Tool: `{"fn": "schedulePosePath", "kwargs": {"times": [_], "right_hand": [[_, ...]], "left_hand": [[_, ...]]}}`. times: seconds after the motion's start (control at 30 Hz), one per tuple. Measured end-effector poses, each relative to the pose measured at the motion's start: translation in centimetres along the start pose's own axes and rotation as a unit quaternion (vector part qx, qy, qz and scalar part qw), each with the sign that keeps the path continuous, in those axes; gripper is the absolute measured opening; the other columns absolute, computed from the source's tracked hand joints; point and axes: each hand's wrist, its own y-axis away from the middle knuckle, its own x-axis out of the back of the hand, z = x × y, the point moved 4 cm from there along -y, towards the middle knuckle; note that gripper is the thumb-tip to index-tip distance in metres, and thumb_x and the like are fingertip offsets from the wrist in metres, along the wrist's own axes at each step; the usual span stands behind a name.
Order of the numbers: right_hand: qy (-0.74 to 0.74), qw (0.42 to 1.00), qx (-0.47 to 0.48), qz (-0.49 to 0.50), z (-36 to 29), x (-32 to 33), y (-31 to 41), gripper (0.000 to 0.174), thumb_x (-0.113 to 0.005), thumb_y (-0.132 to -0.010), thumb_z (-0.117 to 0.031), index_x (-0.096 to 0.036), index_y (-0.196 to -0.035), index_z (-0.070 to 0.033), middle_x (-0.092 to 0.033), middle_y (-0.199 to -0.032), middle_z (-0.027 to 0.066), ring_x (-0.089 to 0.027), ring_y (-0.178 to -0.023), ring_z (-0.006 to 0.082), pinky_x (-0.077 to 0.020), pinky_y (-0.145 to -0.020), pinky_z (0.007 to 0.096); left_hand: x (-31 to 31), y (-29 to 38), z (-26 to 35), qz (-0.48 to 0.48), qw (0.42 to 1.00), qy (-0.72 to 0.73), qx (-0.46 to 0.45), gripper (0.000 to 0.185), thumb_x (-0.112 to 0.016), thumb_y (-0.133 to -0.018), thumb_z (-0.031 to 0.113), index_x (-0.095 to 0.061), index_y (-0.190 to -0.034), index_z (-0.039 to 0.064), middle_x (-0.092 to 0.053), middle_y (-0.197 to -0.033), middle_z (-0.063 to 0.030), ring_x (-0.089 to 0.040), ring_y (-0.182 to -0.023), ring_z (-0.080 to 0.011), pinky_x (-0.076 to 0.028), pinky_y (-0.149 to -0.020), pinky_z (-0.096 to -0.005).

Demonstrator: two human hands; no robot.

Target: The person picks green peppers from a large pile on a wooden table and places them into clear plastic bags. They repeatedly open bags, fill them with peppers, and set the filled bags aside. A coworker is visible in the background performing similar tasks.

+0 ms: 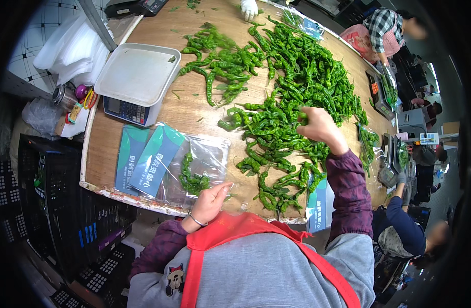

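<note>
A large heap of long, wrinkled green peppers (308, 73) covers the middle of the wooden table, with a looser group of peppers (235, 63) at its left. My right hand (320, 129) is over the near part of the heap, fingers curled around a green pepper (302, 117). My left hand (212, 204), a bangle at its wrist, pinches the mouth of a clear plastic bag (216, 148) at the table's near edge. Inside the bag lie a few green peppers (191, 177). The bag has a printed blue and green panel (158, 161).
A digital scale (137, 77) with a white pan stands left. More printed bags (131, 158) lie below it, others (319, 206) at the right edge. A gloved hand (249, 9) reaches in at the far side. Black crates (85, 215) stand lower left. Co-workers (385, 34) are at right.
</note>
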Motion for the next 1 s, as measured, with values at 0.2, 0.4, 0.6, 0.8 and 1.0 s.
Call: {"fn": "schedulePosePath", "kwargs": {"times": [0.2,0.4,0.6,0.8,1.0], "right_hand": [[-0.004,0.983,0.183,-0.026,-2.2,-8.8,-5.7,0.073,-0.073,-0.067,-0.024,-0.048,-0.132,-0.003,-0.053,-0.128,0.019,-0.051,-0.119,0.0338,-0.0456,-0.099,0.0383],[0.122,0.984,0.122,-0.045,-4.3,-13.1,-6.5,0.078,-0.078,-0.061,-0.03,-0.048,-0.13,-0.012,-0.055,-0.122,0.0137,-0.05,-0.116,0.0316,-0.0403,-0.095,0.05],[0.084,0.985,0.146,0.031,-3.1,-12.8,-8.0,0.057,-0.072,-0.065,-0.026,-0.054,-0.115,-0.007,-0.059,-0.11,0.0148,-0.056,-0.108,0.0324,-0.0434,-0.091,0.0465],[0.045,0.983,0.141,0.106,-1.0,-13.0,-7.3,0.057,-0.069,-0.066,-0.016,-0.052,-0.118,-0.005,-0.061,-0.104,0.0151,-0.059,-0.101,0.0332,-0.0477,-0.087,0.0423],[-0.274,0.952,-0.001,0.135,1.1,-1.2,-2.2,0.056,-0.063,-0.07,-0.008,-0.049,-0.125,-0.006,-0.064,-0.094,0.0169,-0.064,-0.085,0.0222,-0.0514,-0.075,0.0317]], "left_hand": [[-0.3,-0.2,0.5,0.0,1.0,-0.013,0.0,0.031,-0.051,-0.099,0.022,-0.063,-0.119,0.002,-0.051,-0.059,-0.0055,-0.047,-0.056,-0.006,-0.042,-0.054,-0.0265],[0.1,-0.3,0.7,-0.015,0.998,-0.027,0.046,0.03,-0.051,-0.099,0.021,-0.063,-0.118,0.001,-0.064,-0.073,-0.013,-0.057,-0.066,-0.0092,-0.048,-0.064,-0.0276],[-0.2,-0.2,0.2,0.025,0.999,-0.011,-0.032,0.029,-0.051,-0.1,0.018,-0.063,-0.118,0.0,-0.05,-0.064,0.0023,-0.041,-0.059,-0.0034,-0.04,-0.055,-0.0225],[0.0,-0.2,1.0,0.018,0.999,-0.023,-0.034,0.028,-0.051,-0.099,0.018,-0.064,-0.117,0.0,-0.057,-0.067,-0.0005,-0.046,-0.061,-0.0044,-0.043,-0.058,-0.0237],[0.1,0.0,0.9,0.062,0.996,-0.008,-0.059,0.026,-0.055,-0.098,0.017,-0.067,-0.113,0.0,-0.063,-0.072,-0.0018,-0.051,-0.066,-0.0049,-0.045,-0.062,-0.0242]]}}
